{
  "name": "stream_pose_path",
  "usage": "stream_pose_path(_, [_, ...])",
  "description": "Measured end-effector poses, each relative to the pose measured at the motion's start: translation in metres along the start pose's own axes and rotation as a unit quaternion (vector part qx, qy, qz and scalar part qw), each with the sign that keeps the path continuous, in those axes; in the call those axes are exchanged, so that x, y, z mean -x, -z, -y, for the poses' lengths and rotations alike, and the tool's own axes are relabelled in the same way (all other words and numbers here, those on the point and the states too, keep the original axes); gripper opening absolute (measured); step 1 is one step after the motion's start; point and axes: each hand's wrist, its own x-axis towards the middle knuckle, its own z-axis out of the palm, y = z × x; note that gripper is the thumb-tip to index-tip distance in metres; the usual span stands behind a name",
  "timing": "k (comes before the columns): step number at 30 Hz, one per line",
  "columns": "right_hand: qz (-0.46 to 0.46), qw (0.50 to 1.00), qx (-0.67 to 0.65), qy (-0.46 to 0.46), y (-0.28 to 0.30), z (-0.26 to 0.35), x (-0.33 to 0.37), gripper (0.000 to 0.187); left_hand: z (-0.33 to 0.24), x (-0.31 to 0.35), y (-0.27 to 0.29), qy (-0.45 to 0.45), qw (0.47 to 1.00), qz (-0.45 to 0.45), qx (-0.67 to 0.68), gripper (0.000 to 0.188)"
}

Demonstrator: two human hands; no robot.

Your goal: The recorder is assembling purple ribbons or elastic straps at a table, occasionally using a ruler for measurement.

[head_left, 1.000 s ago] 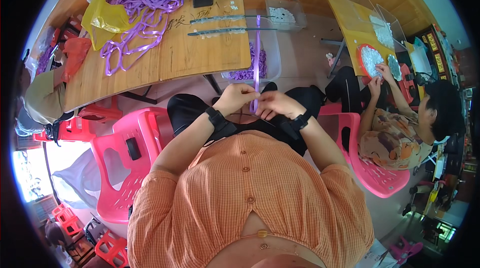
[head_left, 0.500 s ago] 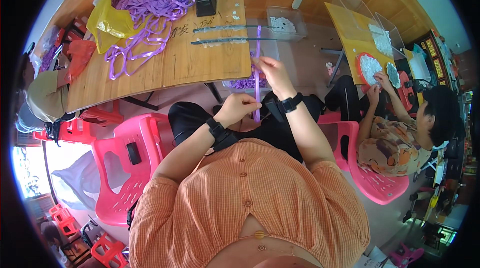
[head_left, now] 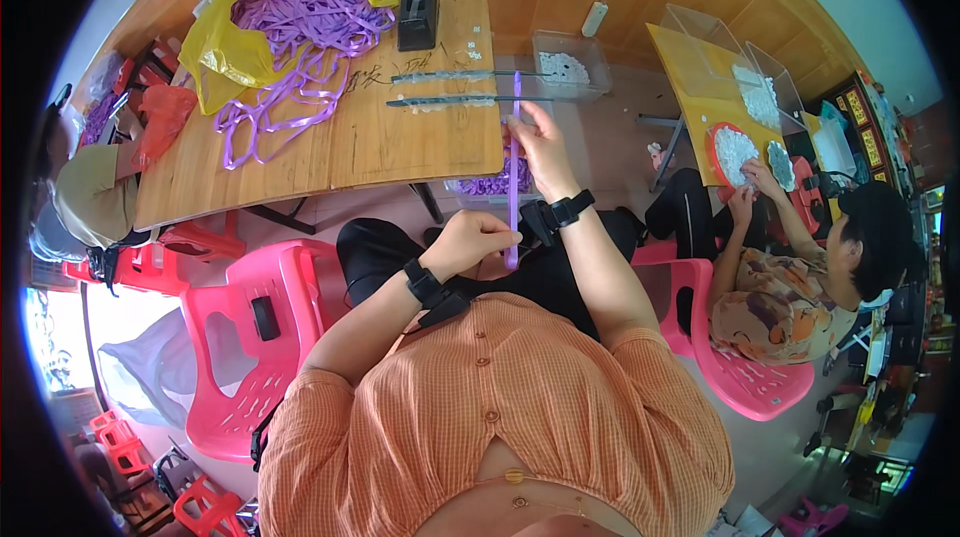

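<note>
A narrow purple ribbon [head_left: 514, 192] runs lengthwise in front of me, from near my lap up to two thin dark rods. The far rod [head_left: 522, 74] and the near rod [head_left: 525, 98] stick out past the table's right edge, fixed to the tabletop with clear tape. My left hand [head_left: 465, 243] pinches the ribbon close to its lower end. Just below the near rod, my right hand [head_left: 543, 149] has thumb and fingers closed on the ribbon's upper part. How the ribbon passes around the rods is too small to tell.
On the wooden table [head_left: 380, 152] lie a yellow bag [head_left: 205, 62] of tangled purple ribbon and a black tape dispenser [head_left: 418, 15]. Below its edge sits a bin of purple pieces [head_left: 490, 185]. A co-worker [head_left: 790, 287] handles white pieces at right. Pink chairs [head_left: 225, 337] flank me.
My right hand has come closer to the near rod along the ribbon. My left hand keeps its pinch near the lower end. The whole view has shifted slightly.
</note>
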Motion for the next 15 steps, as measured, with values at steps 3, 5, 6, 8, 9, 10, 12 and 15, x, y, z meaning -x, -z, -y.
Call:
stream_pose_path(3, [-0.033, 0.999, -0.002, 0.002, -0.006, 0.004, 0.005, 0.032, -0.004, 0.002, 0.001, 0.016, 1.0, 0.0, 0.002, 0.023])
stream_pose_path(5, [-0.05, 0.999, -0.011, -0.01, -0.007, 0.005, 0.004, 0.03, -0.004, 0.002, 0.003, 0.038, 0.999, 0.004, -0.005, 0.03])
stream_pose_path(6, [-0.028, 0.999, -0.006, -0.026, -0.003, 0.006, 0.002, 0.027, -0.007, 0.002, 0.002, 0.038, 0.999, 0.005, -0.005, 0.03])
stream_pose_path(8, [-0.006, 0.999, 0.0, -0.042, 0.002, 0.006, 0.0, 0.024, -0.016, 0.005, 0.001, 0.062, 0.997, 0.035, 0.044, 0.028])
stream_pose_path(9, [-0.012, 0.999, 0.003, -0.047, 0.002, 0.007, -0.001, 0.022, -0.025, 0.009, 0.0, 0.061, 0.997, 0.034, 0.044, 0.028])
stream_pose_path(10, [-0.019, 0.998, 0.007, -0.052, 0.002, 0.008, -0.001, 0.02, -0.035, 0.017, -0.002, 0.057, 0.994, 0.064, 0.071, 0.026])
stream_pose_path(12, [-0.018, 0.999, 0.007, -0.041, 0.002, 0.014, 0.0, 0.02, -0.048, 0.03, -0.005, -0.058, 0.989, 0.117, 0.071, 0.02])
stream_pose_path(15, [0.001, 0.999, 0.016, -0.036, 0.005, 0.027, 0.002, 0.02, -0.069, 0.042, -0.007, -0.253, 0.963, 0.087, -0.038, 0.018])
